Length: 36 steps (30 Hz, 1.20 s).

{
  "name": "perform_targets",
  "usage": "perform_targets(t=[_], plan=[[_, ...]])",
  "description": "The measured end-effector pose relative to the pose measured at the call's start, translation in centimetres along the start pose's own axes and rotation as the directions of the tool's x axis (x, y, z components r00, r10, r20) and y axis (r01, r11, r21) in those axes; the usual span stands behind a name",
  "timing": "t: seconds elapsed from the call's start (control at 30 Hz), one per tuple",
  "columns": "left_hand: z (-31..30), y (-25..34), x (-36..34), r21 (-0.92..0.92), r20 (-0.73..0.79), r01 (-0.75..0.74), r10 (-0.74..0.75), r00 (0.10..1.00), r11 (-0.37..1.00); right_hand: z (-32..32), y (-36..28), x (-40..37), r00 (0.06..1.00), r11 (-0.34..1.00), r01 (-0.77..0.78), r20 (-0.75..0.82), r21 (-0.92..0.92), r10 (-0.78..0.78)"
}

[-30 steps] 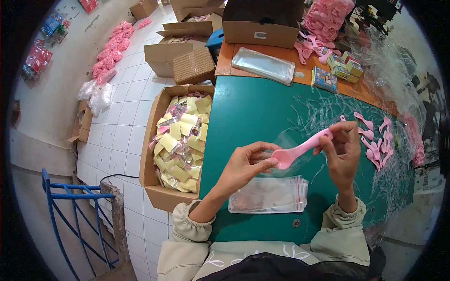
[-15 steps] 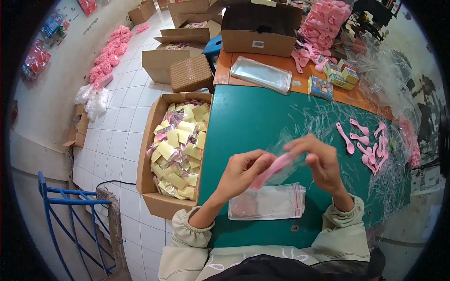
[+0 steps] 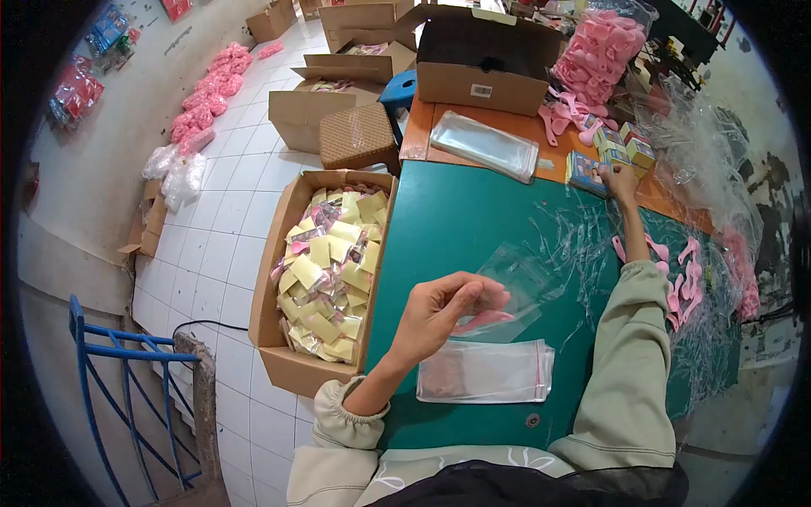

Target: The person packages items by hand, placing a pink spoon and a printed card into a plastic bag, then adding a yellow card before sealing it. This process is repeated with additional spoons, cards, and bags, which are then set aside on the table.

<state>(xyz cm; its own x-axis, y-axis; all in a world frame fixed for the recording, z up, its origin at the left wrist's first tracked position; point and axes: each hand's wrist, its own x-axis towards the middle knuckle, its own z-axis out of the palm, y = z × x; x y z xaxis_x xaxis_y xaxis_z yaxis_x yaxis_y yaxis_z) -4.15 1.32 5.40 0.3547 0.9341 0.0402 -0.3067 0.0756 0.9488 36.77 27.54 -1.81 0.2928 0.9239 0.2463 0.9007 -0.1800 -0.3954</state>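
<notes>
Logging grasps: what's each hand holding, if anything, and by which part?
Left hand: clear bag, by its left end. Right hand: at cards; hold can't be told.

Holds a clear bag and a pink, partly hidden item in the fingers of the left hand, above the green bench. Reaches with the right hand to the near edge of a stack of picture cards, grip too small to tell. Has a flat pile of clear bags just below the left hand, and loose pink spoons beside the right sleeve. Shows, left of the bench, an open carton full of packets with pale yellow cards.
</notes>
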Motion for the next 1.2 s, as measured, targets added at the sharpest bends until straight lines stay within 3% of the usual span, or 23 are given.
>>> perform_targets(t=[0.03, 0.13, 0.23, 0.33, 0.4, 0.47, 0.53, 0.63, 0.73, 0.83, 0.93, 1.03, 1.07, 1.13, 1.2], plan=[[0.0, -0.1, 0.0, -0.021, -0.003, 0.013, -0.013, 1.000, 1.000, 0.2, 0.3, -0.4, 0.992, 0.998, 0.033, -0.119, 0.051, -0.027], [-0.1, -0.4, 0.1, -0.025, 0.012, 0.020, -0.020, 1.000, 0.999, -1.3, -1.3, -1.5, 0.979, 0.999, 0.024, -0.199, -0.033, -0.030], [0.1, -0.1, 0.1, 0.019, 0.006, 0.049, -0.049, 0.999, 0.999, -1.4, -0.4, -1.3, 0.954, 0.985, 0.129, -0.256, -0.110, -0.153], [-0.1, -0.3, 0.0, 0.002, -0.003, 0.073, -0.073, 0.997, 0.997, -3.7, -1.9, -2.6, 0.900, 0.955, 0.289, -0.322, -0.064, -0.294], [0.0, -0.2, 0.0, -0.016, -0.014, 0.086, -0.086, 0.996, 0.996, -7.8, -7.6, -8.0, 0.930, 0.896, 0.360, -0.177, 0.261, -0.322], [0.0, -0.2, 0.1, 0.001, -0.019, 0.080, -0.080, 0.997, 0.997, -11.6, -12.6, -14.1, 0.926, 0.699, 0.266, 0.026, 0.664, -0.377], [-0.1, -0.5, 0.2, 0.058, -0.008, 0.061, -0.061, 0.998, 0.996, -14.0, -15.4, -18.9, 0.898, 0.583, 0.195, 0.095, 0.789, -0.429], [0.6, -0.4, -0.1, -0.071, -0.051, 0.075, -0.079, 0.996, 0.995, -16.0, -17.2, -22.3, 0.853, 0.628, 0.122, 0.242, 0.769, -0.462], [0.5, -0.7, 0.0, 0.084, -0.017, 0.011, -0.009, 1.000, 0.996, -16.4, -17.4, -22.5, 0.765, 0.679, 0.308, 0.251, 0.666, -0.593], [0.6, -0.9, -0.3, 0.309, -0.009, 0.013, -0.010, 1.000, 0.951, -16.2, -17.7, -22.9, 0.719, 0.682, 0.342, 0.286, 0.647, -0.633], [0.7, -0.9, -0.4, 0.404, 0.001, 0.034, -0.037, 0.999, 0.914, -16.2, -18.2, -23.5, 0.613, 0.680, 0.446, 0.355, 0.581, -0.705], [0.7, -1.4, -0.3, 0.407, 0.013, 0.003, -0.009, 1.000, 0.914, -16.1, -17.7, -23.1, 0.437, 0.552, 0.598, 0.341, 0.581, -0.832], [0.6, -1.4, -0.3, 0.366, 0.008, 0.021, -0.026, 1.000, 0.930, -16.9, -17.2, -22.2, 0.389, 0.563, 0.566, 0.408, 0.602, -0.826], [0.4, -1.3, -0.4, 0.282, -0.001, 0.059, -0.062, 0.998, 0.958, -17.6, -14.4, -19.3, 0.420, 0.522, 0.363, 0.365, 0.772, -0.831], [0.1, -1.3, -0.3, 0.195, 0.000, 0.070, -0.071, 0.997, 0.978, -15.9, -9.6, -15.5, 0.621, 0.352, 0.088, 0.225, 0.932, -0.751]])
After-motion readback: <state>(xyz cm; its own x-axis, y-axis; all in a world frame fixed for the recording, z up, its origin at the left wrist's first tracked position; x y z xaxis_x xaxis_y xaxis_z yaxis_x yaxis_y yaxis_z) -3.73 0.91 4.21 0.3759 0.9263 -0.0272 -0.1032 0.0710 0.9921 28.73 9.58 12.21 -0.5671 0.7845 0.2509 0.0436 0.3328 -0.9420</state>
